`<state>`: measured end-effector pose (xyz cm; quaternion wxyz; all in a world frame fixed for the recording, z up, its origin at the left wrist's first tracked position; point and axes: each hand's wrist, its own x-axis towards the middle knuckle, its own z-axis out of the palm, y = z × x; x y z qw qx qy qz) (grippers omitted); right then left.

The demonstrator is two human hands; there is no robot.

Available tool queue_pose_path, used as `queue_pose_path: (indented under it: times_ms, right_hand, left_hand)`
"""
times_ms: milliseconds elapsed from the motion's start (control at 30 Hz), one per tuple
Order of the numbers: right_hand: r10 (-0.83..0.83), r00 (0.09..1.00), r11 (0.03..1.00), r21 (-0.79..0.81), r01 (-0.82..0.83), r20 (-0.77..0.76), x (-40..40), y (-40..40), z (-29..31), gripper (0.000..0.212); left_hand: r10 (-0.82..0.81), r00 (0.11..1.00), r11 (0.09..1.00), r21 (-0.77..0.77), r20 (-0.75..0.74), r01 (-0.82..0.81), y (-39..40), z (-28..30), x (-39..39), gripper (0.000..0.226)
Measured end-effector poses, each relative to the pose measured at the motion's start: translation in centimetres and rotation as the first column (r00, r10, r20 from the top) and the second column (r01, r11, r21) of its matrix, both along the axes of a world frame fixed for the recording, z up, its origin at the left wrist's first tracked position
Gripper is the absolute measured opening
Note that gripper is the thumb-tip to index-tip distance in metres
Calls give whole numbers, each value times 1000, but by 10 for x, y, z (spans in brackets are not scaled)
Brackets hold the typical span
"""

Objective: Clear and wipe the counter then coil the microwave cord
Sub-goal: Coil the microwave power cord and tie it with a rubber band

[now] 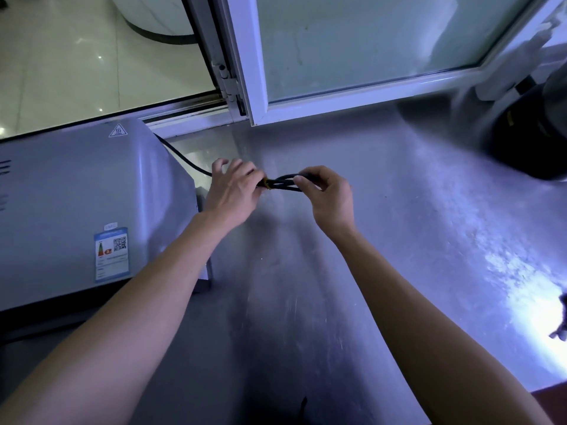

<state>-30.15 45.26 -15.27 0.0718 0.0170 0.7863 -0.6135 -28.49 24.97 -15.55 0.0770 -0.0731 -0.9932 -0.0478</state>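
Pinching a folded black cord [283,183] above the bench [399,225], the right hand [329,197] grips one end while the left hand [233,191] pinches the yellow tie [267,183]. Beside them, the microwave [79,210] bears a hot-surface triangle [117,131] and an energy label [111,256] with a QR code; its text is unreadable.

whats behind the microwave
A black cord runs out from behind the microwave to the left hand; beyond it is the window frame. Where the cord joins the microwave is hidden.

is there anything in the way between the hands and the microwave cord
No. Both hands are already on the cord: the left hand pinches the bundled strands at a yellow tie, and the right hand pinches the other end. Nothing visible lies between them.
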Motion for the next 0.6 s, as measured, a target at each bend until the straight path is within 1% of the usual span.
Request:
queue_pose_path:
  times_ms: [133,233,367,467,600]
  right_hand:
    - [53,996,997,52,-49,-67,-8,-7,-22,14]
    - [128,979,981,164,-102,-156,-18,-14,-38,25]
    - [224,952,947,279,-162,-208,-37,-23,-60,32]
    - [276,933,925,327,-193,-230,-52,-33,-77,28]
    - [236,927,918,380,-115,-290,-66,-49,-96,24]
  left_hand:
    - [5,1000,1000,-5,15,-5,-9,-8,-20,11]
    - [4,999,998,-69,32,-2,-17,-16,-36,13]
    - [24,999,994,-105,48,-19,-26,-28,-58,14]
    - [50,998,993,-113,41,-45,-30,-39,-73,13]
    - [90,995,988,-125,30,-86,-35,-54,-89,10]
